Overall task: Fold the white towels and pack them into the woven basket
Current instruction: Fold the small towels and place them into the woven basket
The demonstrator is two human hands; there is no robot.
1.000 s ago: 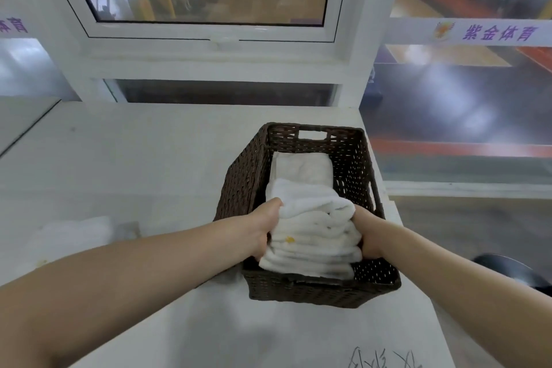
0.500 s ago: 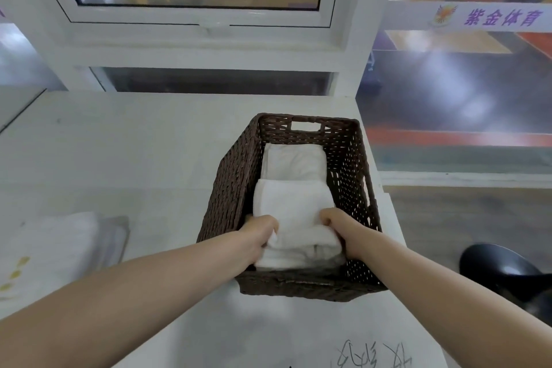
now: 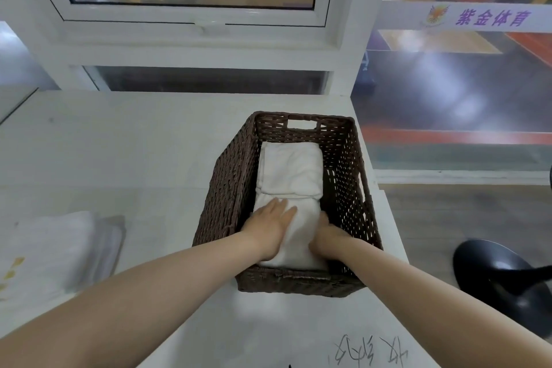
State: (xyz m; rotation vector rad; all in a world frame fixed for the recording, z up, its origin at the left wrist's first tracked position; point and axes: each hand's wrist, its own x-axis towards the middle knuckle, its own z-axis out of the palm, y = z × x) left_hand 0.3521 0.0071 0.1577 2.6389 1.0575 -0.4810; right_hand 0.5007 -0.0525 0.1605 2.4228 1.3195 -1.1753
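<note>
Two folded white terry towels sit inside the dark brown rectangular woven basket [image 3: 346, 164], seen from the single head view: the far folded towel [image 3: 291, 172] lies toward the basket's handle end, and the near folded towel [image 3: 301, 236] lies against the near wall, its far edge tucked just under the far one. The left hand [image 3: 273, 225] rests flat on the near towel with fingers straight and spread, pressing it down. The right hand [image 3: 327, 237] is beside it at the towel's right edge, down between towel and basket wall; whether its fingers curl around the fabric I cannot tell. The basket stands on the white tabletop [image 3: 119, 152] near its right edge. More white towels in a blurred stack [image 3: 56, 251] wait at the left.

Judging by the look, the towels are light, soft and springy, likely to puff open unless flattened. Each is best held by both short ends of the fold, thumbs on top, so the layers stay together.
</note>
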